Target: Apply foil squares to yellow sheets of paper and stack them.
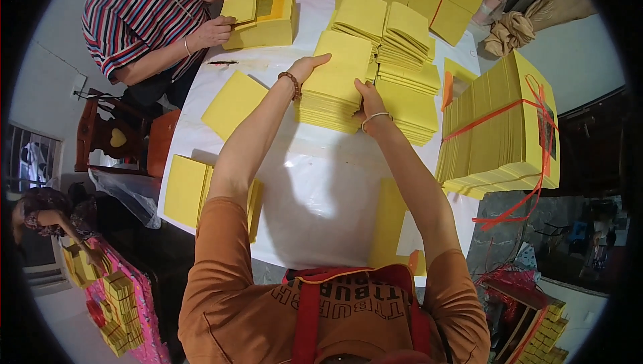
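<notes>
A stack of yellow folded paper point(340, 76) stands on the table in front of me, its many layers showing along the near side. My left hand point(309, 69) grips its left side, with the thumb lying over the top sheet. At the right near corner my right hand point(372, 101) is closed round the edge, thumb up and fingers partly hidden. Touching or close beside it on the right is another yellow paper stack point(406, 106). Behind them lie loosely folded yellow bundles point(406, 29).
A tall yellow bundle tied with red string point(495, 123) stands at the right. Flat yellow paper point(236, 104) and a small stack point(184, 190) lie left on the white-covered table point(305, 196). Across, a person in a striped shirt point(144, 19) handles a yellow block point(264, 32).
</notes>
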